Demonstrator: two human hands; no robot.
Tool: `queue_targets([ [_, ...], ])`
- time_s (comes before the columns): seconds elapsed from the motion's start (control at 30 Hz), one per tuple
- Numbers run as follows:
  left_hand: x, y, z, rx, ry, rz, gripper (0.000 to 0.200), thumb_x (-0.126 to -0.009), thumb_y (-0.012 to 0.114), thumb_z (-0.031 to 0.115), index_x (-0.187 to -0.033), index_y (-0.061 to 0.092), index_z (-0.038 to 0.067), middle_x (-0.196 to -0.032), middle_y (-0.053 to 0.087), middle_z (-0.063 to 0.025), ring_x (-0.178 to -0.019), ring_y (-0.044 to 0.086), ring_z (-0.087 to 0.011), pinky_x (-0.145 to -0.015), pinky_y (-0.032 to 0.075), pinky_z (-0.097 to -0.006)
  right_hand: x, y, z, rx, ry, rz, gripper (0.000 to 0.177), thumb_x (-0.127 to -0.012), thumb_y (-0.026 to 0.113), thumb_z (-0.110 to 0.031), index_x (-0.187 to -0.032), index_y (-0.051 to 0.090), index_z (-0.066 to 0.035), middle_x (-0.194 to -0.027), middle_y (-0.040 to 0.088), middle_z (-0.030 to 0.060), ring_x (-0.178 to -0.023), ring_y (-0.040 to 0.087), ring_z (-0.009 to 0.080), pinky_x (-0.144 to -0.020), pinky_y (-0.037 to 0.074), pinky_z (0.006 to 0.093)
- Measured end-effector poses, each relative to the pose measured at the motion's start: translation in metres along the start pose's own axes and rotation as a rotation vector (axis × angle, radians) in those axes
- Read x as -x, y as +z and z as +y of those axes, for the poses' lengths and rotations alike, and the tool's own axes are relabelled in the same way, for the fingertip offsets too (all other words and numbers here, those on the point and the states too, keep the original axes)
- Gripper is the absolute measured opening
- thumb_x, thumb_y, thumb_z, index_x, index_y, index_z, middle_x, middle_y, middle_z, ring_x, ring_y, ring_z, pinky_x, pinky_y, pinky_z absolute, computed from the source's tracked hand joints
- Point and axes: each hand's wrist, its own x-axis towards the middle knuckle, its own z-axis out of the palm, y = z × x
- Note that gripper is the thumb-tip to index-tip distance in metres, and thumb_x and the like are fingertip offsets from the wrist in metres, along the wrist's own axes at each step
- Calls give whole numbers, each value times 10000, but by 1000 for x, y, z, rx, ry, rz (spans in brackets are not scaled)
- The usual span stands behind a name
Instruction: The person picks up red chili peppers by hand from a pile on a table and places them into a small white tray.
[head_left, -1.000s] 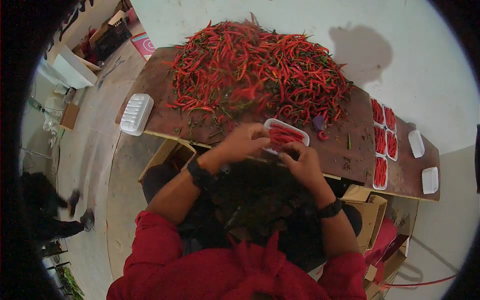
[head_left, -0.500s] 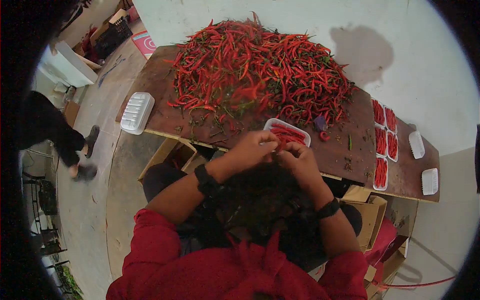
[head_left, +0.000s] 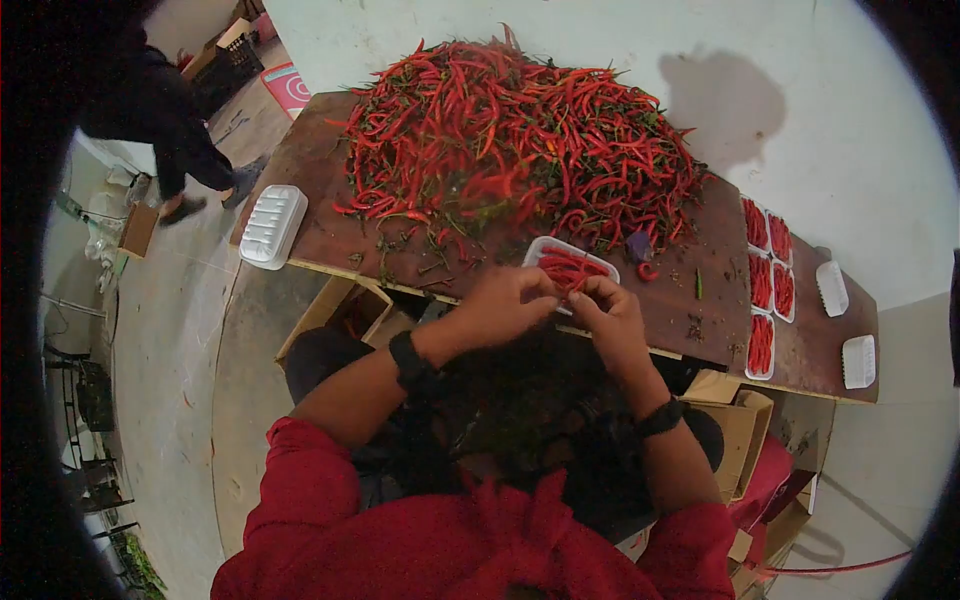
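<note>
At the table's front edge, a white foam tray (head_left: 532, 258) holds several red chili peppers (head_left: 572, 266) laid lengthwise. My left hand (head_left: 500, 308) is over its near left corner, thumb and fingers closed in a pinch. Opposite it, my right hand (head_left: 614, 322) pinches at the tray's near right side. A red chili pepper shows between the two sets of fingertips, partly hidden by them and hard to tell from those in the tray. Behind the tray rises a large heap of red chili peppers (head_left: 560, 130) with green stems.
Filled trays (head_left: 760, 280) stand at the right, near white trays (head_left: 858, 362). An upturned stack of white trays (head_left: 274, 226) sits at the left. One green chili (head_left: 699, 284) lies on the brown table (head_left: 670, 318). A person in dark clothes (head_left: 180, 110) is on the floor at left.
My hands have come slightly apart at the wrists, fingertips still together at the tray, which has shifted a little left. The person at left has walked farther up toward the table's far side.
</note>
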Motion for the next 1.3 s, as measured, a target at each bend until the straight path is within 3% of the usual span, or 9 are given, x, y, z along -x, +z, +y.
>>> queue_targets([
  [0.2,-1,6,-2,-114,71,82,210,-755,619,204,-848,638,17,-778,641,-148,-731,630,-270,-650,477,-374,9,6,-7,417,-87,72,177,-768,644,-147,-886,637,-15,-792,643,98,-711,615,177,-654,487,291],
  [0.37,-2,8,4,-92,18,79,225,-760,603,231,-794,639,11,-727,636,-147,-688,629,-256,-624,472,-370,13,6,-2,652,-767,180,162,-716,658,-100,-871,624,-63,-824,644,120,-718,625,303,-611,494,377],
  [0.5,-4,4,0,-66,-91,-57,223,-806,592,239,-817,649,23,-755,644,-122,-722,621,-210,-660,476,-362,33,11,-27,664,-915,172,156,-671,650,-6,-816,602,-37,-779,610,107,-678,590,276,-611,477,330],
  [0.63,-13,-11,10,-54,-96,-437,230,-826,581,243,-837,646,22,-763,642,-139,-726,622,-234,-667,476,-359,39,-12,-30,801,-692,265,172,-686,659,-37,-851,613,-30,-785,609,116,-699,597,260,-627,477,328],
  [0.73,-24,-26,7,-299,38,-67,226,-816,605,242,-904,638,38,-879,641,-153,-802,617,-271,-705,483,-368,42,-41,-31,780,-519,383,171,-701,657,-50,-865,617,-22,-793,612,126,-708,606,246,-633,477,328],
  [0.8,-39,-35,-14,-671,297,411,313,-787,638,249,-1044,600,73,-1089,582,-175,-960,575,-315,-787,474,-393,46,-65,-26,767,-425,446,164,-710,652,-53,-867,620,-18,-799,615,131,-710,610,241,-637,476,328],
  [0.9,-52,-48,-12,-910,182,420,404,-769,649,241,-1137,549,109,-1229,490,-166,-1102,487,-336,-873,430,-448,60,-114,-15,846,-359,598,161,-730,636,-104,-854,614,-3,-779,620,142,-709,620,244,-642,479,344],
  [1.07,-61,-49,-35,-1007,168,489,430,-770,642,241,-1164,522,117,-1227,483,-155,-1165,426,-342,-921,373,-500,101,-176,-13,1334,483,619,237,-751,634,-189,-882,652,8,-836,653,182,-786,643,307,-725,495,383],
  [1.3,-63,-40,-53,-1049,263,536,277,-727,600,195,-982,598,85,-1009,558,-105,-1020,498,-287,-826,398,-463,117,-180,-2,1056,171,691,184,-709,623,-148,-802,643,10,-727,625,150,-664,613,238,-643,477,351],
])
